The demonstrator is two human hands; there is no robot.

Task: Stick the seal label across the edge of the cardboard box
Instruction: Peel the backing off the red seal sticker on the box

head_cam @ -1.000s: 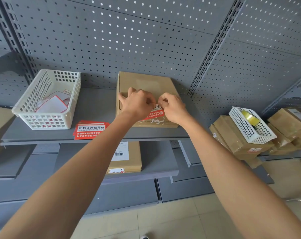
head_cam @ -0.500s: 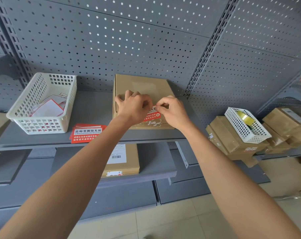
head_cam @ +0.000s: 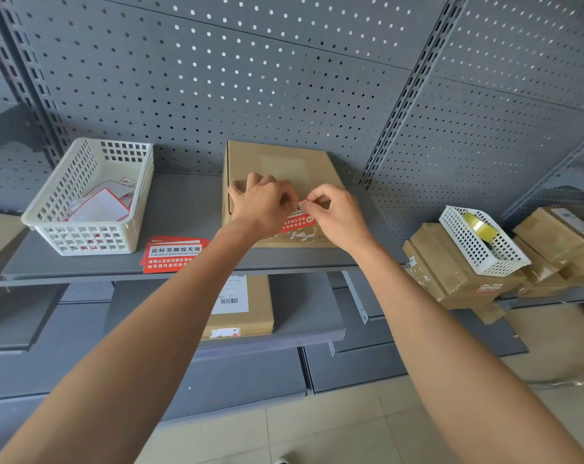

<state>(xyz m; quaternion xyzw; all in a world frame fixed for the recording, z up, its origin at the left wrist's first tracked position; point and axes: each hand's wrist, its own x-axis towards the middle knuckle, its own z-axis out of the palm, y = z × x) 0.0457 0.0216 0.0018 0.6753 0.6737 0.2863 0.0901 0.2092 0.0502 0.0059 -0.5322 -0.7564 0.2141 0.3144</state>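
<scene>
Two baskets (head_cam: 89, 195), papers inside one, apparently; right grip (head_cam: 339, 216) pinching label (head_cam: 297, 220).

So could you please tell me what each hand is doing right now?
Left hand: pressing the box.
Right hand: pinching the label.

Both of my forearms reach up and away from the near bottom corners, bare, converging toward the middle. My left hand (head_cam: 262, 205) lies palm down, knuckles up, fingers spread and pointing far, thumb out to the left. My right hand (head_cam: 339, 216) sits just to its right, fingers curled, thumb and forefinger pinched together at the tips near the left hand's knuckles. The two hands look to be touching, though I cannot be sure. Wrists are slightly bent back.
</scene>
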